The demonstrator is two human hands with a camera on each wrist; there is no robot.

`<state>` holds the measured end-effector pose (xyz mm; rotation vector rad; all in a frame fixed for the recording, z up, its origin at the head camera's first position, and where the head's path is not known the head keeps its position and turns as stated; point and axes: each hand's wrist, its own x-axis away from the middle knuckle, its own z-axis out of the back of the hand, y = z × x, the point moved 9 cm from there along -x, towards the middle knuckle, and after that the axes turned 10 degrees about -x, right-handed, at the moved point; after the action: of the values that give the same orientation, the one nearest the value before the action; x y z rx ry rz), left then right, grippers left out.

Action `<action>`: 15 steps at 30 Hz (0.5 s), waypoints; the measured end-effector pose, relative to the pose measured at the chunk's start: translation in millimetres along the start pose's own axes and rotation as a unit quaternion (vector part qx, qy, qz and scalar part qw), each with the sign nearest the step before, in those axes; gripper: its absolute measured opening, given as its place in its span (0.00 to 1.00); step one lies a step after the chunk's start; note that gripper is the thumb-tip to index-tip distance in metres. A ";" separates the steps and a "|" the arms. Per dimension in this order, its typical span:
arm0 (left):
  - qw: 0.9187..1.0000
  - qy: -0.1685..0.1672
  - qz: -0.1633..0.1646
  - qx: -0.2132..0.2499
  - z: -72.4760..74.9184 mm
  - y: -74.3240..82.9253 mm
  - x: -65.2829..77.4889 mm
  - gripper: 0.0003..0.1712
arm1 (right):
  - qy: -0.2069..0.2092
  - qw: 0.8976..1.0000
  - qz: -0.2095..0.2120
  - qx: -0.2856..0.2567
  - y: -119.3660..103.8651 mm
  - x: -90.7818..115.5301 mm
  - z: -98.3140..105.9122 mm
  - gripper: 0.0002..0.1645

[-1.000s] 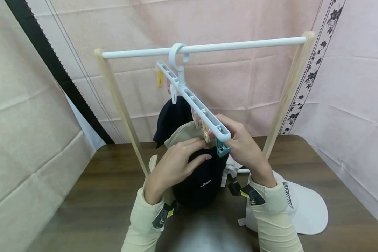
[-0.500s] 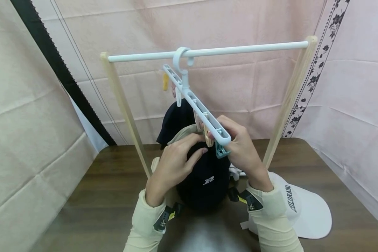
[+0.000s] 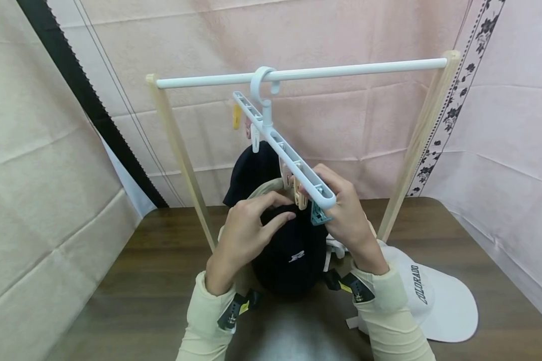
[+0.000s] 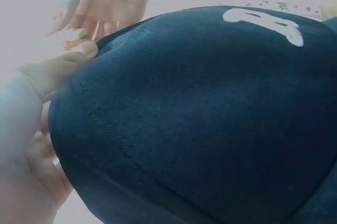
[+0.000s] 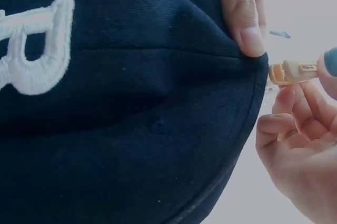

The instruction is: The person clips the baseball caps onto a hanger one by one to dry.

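Note:
A navy cap (image 3: 291, 268) with a white embroidered letter hangs from my left hand (image 3: 246, 228), which pinches its edge between thumb and fingers. My right hand (image 3: 347, 213) pinches a peach clothespin (image 5: 295, 71) that dangles from a pale blue hanger (image 3: 293, 159). In the right wrist view the clothespin's mouth is right at the cap's edge, beside my left thumb (image 5: 248, 37). A teal clothespin (image 3: 318, 214) hangs at the hanger's near end, against my right hand. My right fingertips are partly hidden behind the hanger in the head view.
The hanger hooks over a white rod (image 3: 208, 81) on a wooden frame (image 3: 177, 145). Behind the held cap hang another dark cap (image 3: 252, 170) and a beige one (image 3: 267, 187). A white cap (image 3: 451, 303) lies on the brown table (image 3: 131, 291) by my right forearm.
The navy cap has risen and turned so its white letter shows more than a second ago. Both hands stay near the hanger's near end, with only small shifts.

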<state>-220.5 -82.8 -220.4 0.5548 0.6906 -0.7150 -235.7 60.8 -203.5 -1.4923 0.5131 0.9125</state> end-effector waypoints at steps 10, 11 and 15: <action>1.000 0.010 -0.014 0.006 1.2 1.9 0.3 0.09 | 0.012 1.000 -0.001 -0.010 0.8 -0.1 2.7 0.02; 1.000 0.011 -0.015 0.009 0.9 2.1 0.4 0.09 | 0.011 1.000 -0.002 -0.013 0.8 0.0 2.7 0.02; 0.999 0.019 -0.019 0.025 0.6 3.0 0.0 0.10 | 0.011 0.999 -0.009 -0.032 2.1 -0.2 3.6 0.03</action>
<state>-218.1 -81.3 -219.3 0.6032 0.7216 -0.7599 -238.4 64.0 -204.5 -1.5646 0.4897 0.9074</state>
